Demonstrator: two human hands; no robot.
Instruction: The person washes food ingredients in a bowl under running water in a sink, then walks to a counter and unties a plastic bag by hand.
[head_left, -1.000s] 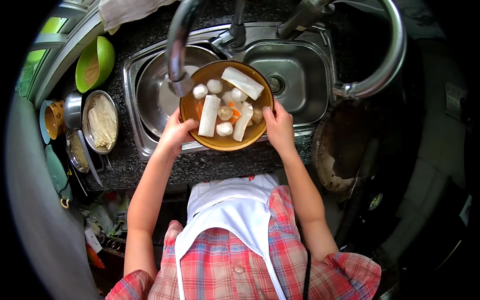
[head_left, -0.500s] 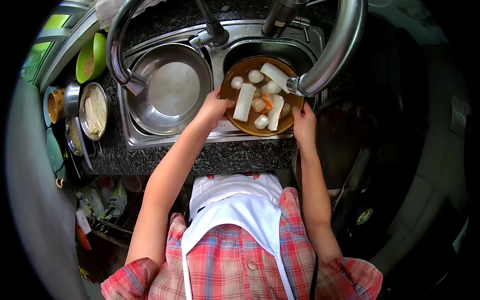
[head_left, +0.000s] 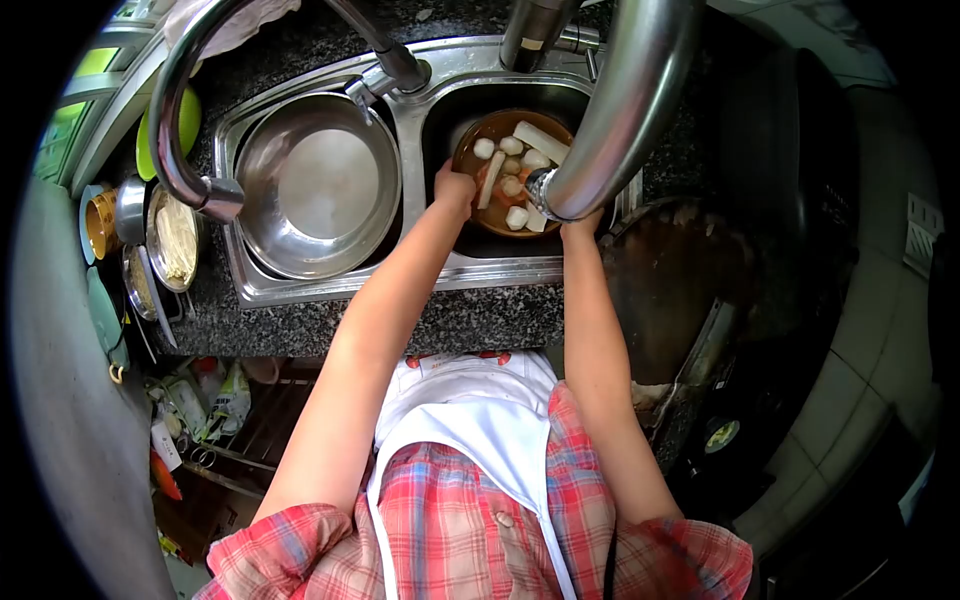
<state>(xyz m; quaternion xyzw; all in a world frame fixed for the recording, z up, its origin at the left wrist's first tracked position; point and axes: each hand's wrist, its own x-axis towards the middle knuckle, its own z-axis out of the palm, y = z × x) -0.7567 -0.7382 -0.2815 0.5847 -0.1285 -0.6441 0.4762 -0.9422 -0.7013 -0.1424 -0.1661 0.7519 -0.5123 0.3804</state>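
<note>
A round amber-brown bowl point(head_left: 478, 137) is down inside the right sink basin point(head_left: 440, 120), holding liquid. In it are several white ball-shaped pieces point(head_left: 484, 148), long white pieces point(head_left: 541, 138) and something orange. My left hand point(head_left: 454, 190) is closed on the bowl's left side. At the lower right side, my right hand point(head_left: 581, 226) also grips it, though its fingers are mostly hidden behind the thick faucet spout point(head_left: 610, 130). The spout's end covers part of the bowl's right side.
A wide metal basin point(head_left: 270, 130) sits in the left sink compartment, near a thinner curved faucet point(head_left: 165, 130). Left on the counter are a green bowl point(head_left: 188, 120), a metal bowl with pale strands point(head_left: 176, 240) and a knife point(head_left: 160, 290). A dark round board point(head_left: 670, 270) lies right.
Both hands have lowered the bowl from above the sink's front edge into the right basin. The camera view has shifted slightly.
</note>
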